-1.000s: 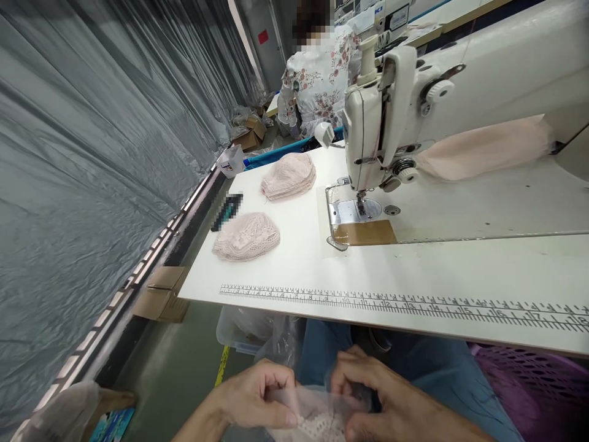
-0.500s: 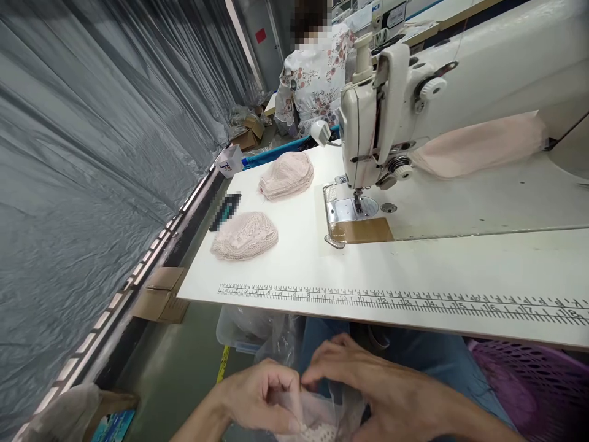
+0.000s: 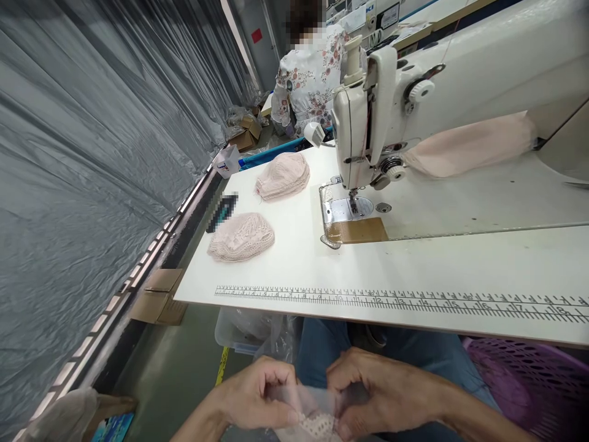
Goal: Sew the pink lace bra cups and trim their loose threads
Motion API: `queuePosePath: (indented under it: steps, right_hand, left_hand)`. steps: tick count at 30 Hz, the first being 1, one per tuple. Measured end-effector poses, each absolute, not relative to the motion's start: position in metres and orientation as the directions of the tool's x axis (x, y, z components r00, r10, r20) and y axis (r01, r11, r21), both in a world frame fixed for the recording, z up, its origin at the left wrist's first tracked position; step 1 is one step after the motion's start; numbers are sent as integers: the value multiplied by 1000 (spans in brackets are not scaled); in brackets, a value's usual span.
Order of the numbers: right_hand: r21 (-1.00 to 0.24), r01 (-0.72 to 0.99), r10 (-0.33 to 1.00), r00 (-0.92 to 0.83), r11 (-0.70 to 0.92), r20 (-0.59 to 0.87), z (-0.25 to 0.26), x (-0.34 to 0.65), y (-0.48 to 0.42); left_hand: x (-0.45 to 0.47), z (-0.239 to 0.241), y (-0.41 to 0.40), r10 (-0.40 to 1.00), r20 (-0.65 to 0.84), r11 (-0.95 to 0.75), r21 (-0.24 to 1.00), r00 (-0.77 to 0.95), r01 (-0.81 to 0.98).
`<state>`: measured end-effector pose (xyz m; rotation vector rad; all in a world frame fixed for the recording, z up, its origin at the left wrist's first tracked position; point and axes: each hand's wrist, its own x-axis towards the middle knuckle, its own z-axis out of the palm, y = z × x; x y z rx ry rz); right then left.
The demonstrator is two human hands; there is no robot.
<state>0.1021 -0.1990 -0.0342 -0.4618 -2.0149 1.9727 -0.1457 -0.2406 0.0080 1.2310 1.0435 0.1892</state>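
My left hand [image 3: 260, 396] is closed on a piece of pale pink lace fabric [image 3: 317, 425] with a sheer edge, low in front of my lap. On the other side of it, my right hand [image 3: 380, 393] pinches the same piece between thumb and fingers. The sheer part stretches between the two hands, and the lower part runs out of view. On the white table lie a lace-edged stack of pale pink cup-shaped pieces [image 3: 242, 237] and, farther back, a second stack [image 3: 283, 177].
A sewing machine [image 3: 352, 135] stands on the table [image 3: 276, 276], whose front edge carries a printed ruler [image 3: 396, 301]. Pink fabric [image 3: 473, 146] lies under the machine's arm. Below are a clear bin [image 3: 239, 331] and a purple basket [image 3: 529, 380]. A person [image 3: 308, 80] sits beyond.
My right hand has come down onto the lace piece and now grips its edge. My left hand keeps its hold. The view has shifted slightly.
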Motion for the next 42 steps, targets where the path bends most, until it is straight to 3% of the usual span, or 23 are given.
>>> queuePosePath:
  steps: [7, 14, 19, 25, 31, 42]
  right_hand:
    - [-992, 127, 460, -881, 4, -111, -38, 98, -204]
    - [-978, 200, 507, -838, -60, -203, -35, 100, -213]
    - [-973, 215, 597, -770, -86, -223, -29, 102, -227]
    - [-956, 265, 547, -785, -126, -290, -25, 108, -209]
    - [-965, 220, 480, -837, -142, -262, -20, 110, -203]
    - [-981, 145, 424, -887, -126, -185, -24, 117, -195]
  left_hand:
    - [-132, 12, -246, 659, -552, 371, 829, 510, 419]
    - [-106, -10, -262, 659, -691, 444, 676, 297, 589]
    - [-104, -17, -268, 693, -601, 291, 738, 398, 609]
    - [-113, -8, -258, 650, -663, 368, 702, 371, 610]
    - [-115, -2, -253, 607, -725, 487, 662, 324, 570]
    - [-111, 12, -245, 608, -711, 531, 694, 353, 486]
